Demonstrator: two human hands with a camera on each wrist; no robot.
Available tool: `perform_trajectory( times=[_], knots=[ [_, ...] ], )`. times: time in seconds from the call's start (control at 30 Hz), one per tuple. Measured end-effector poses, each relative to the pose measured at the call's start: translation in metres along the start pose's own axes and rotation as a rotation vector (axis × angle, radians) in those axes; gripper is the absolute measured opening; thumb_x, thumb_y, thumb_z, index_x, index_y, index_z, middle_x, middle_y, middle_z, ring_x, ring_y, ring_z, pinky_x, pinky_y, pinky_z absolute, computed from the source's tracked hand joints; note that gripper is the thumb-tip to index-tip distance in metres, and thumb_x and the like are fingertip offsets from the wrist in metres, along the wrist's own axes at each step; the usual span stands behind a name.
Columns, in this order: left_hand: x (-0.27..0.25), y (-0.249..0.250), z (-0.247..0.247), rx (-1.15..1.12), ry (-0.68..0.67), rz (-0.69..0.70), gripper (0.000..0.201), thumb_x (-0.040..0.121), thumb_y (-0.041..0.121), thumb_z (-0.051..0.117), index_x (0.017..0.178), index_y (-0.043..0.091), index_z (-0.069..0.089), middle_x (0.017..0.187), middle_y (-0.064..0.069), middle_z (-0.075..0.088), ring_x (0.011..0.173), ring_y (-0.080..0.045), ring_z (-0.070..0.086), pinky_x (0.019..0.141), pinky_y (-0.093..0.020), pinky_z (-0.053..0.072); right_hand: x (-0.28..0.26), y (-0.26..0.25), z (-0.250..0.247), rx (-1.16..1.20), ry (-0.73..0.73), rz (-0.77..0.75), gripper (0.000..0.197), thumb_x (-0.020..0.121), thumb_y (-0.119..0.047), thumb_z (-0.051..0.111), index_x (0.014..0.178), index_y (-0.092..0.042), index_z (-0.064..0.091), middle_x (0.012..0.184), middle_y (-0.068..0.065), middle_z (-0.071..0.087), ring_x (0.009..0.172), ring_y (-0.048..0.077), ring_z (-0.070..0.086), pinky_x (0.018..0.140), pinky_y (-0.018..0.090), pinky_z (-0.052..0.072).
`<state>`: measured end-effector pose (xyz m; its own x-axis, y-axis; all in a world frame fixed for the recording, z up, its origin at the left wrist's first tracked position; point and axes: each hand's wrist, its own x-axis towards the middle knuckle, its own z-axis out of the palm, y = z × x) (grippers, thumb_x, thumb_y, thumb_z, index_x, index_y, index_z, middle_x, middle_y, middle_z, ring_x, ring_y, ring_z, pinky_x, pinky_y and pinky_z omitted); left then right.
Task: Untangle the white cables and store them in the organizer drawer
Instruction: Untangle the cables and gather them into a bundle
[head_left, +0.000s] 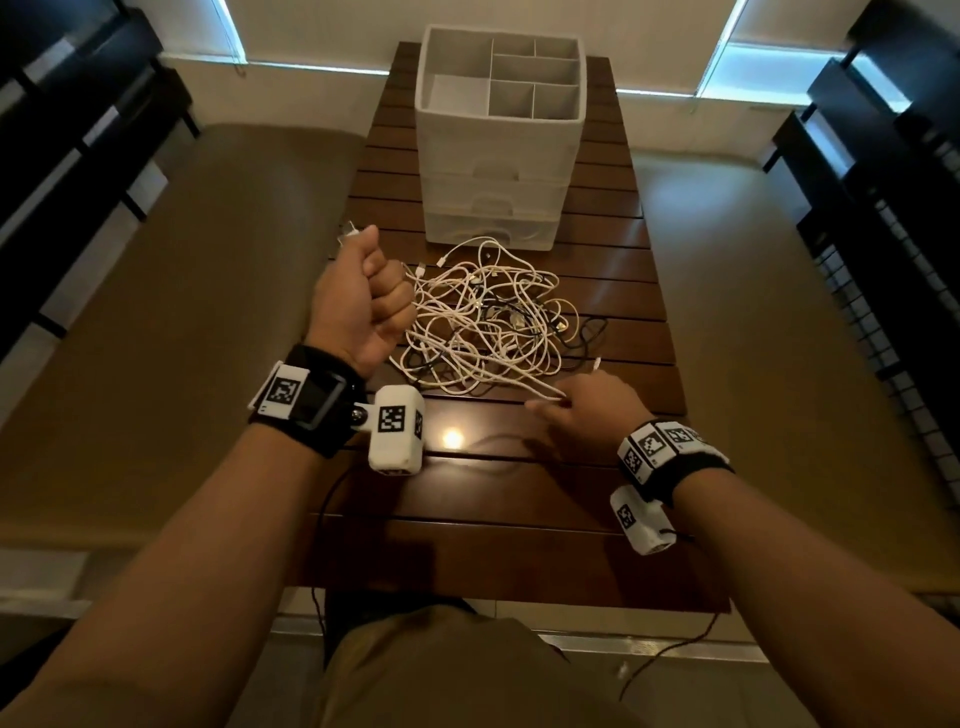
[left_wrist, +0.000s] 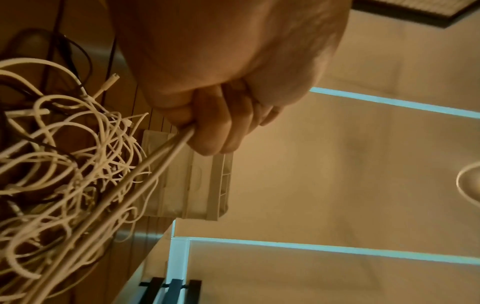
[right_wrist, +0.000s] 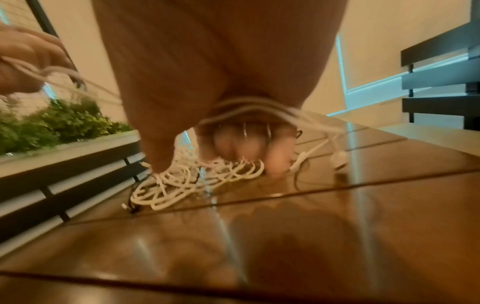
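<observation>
A tangle of white cables (head_left: 488, 317), mixed with a few black ones, lies in the middle of the wooden slat table (head_left: 467, 493). My left hand (head_left: 363, 301) is raised at the tangle's left edge as a fist round white cable strands (left_wrist: 145, 170); a connector (head_left: 353, 231) sticks out above the thumb. My right hand (head_left: 582, 410) is low at the tangle's near right edge, fingers curled over a white cable (right_wrist: 259, 111) that runs under the palm. Behind the tangle, the white organizer (head_left: 498, 171) has three drawers, all closed, and open compartments on top.
Tan cushioned benches (head_left: 182, 312) flank the narrow table on both sides, with dark slatted backs beyond them. Thin dark leads hang from both wrist cameras off the table's near edge. Bare slats lie between the tangle and me.
</observation>
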<state>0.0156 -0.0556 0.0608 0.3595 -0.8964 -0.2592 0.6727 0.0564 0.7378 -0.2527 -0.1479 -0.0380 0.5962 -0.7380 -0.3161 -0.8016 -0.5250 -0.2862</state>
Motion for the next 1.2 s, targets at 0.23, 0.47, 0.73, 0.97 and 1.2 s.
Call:
perform_trajectory(
  times=[0.23, 0.47, 0.73, 0.97, 1.2],
  knots=[
    [-0.010, -0.036, 0.005, 0.142, 0.021, -0.068, 0.049, 0.109, 0.034, 0.048, 0.063, 0.027, 0.031, 0.050, 0.008, 0.018, 0.038, -0.008, 0.014, 0.038, -0.022, 0.009, 0.000, -0.039, -0.043, 0.187, -0.094, -0.262, 0.093, 0.079, -0.067, 0.076, 0.154, -0.029, 0.038, 0.154, 0.001, 0.042, 0.141, 0.020, 0.042, 0.117, 0.048, 0.040],
    [-0.013, -0.044, 0.020, 0.091, -0.123, -0.095, 0.053, 0.109, 0.037, 0.048, 0.060, 0.025, 0.032, 0.049, 0.008, 0.019, 0.037, -0.008, 0.015, 0.034, -0.019, 0.013, -0.006, -0.088, -0.018, 0.337, -0.486, -0.276, 0.040, 0.107, -0.048, 0.050, 0.092, -0.015, 0.069, 0.082, 0.005, 0.078, 0.076, 0.020, 0.073, 0.082, 0.034, 0.054],
    [-0.004, -0.010, -0.006, 0.091, -0.006, -0.020, 0.051, 0.109, 0.036, 0.046, 0.061, 0.026, 0.033, 0.049, 0.009, 0.020, 0.037, -0.007, 0.015, 0.035, -0.020, 0.013, -0.016, -0.042, 0.019, 0.373, -0.801, -0.006, 0.058, 0.102, -0.054, 0.057, 0.101, 0.003, 0.067, 0.072, 0.013, 0.073, 0.072, 0.034, 0.075, 0.067, 0.037, 0.059],
    [-0.002, -0.022, -0.009, 0.070, -0.003, -0.038, 0.054, 0.110, 0.037, 0.044, 0.058, 0.025, 0.033, 0.048, 0.008, 0.019, 0.035, -0.007, 0.014, 0.035, -0.017, 0.011, -0.007, -0.029, 0.008, 0.279, -0.609, -0.033, 0.083, 0.075, -0.094, 0.049, 0.102, -0.018, 0.069, 0.098, 0.009, 0.078, 0.076, 0.017, 0.069, 0.072, 0.035, 0.058],
    [0.001, -0.007, -0.012, 0.080, 0.033, -0.006, 0.054, 0.110, 0.037, 0.043, 0.059, 0.025, 0.031, 0.048, 0.007, 0.018, 0.036, -0.007, 0.013, 0.038, -0.020, 0.008, -0.011, -0.006, -0.004, 0.064, -0.630, 0.225, 0.075, 0.095, -0.077, 0.046, 0.108, -0.007, 0.069, 0.088, 0.006, 0.075, 0.064, 0.018, 0.071, 0.045, 0.021, 0.049]
  ],
)
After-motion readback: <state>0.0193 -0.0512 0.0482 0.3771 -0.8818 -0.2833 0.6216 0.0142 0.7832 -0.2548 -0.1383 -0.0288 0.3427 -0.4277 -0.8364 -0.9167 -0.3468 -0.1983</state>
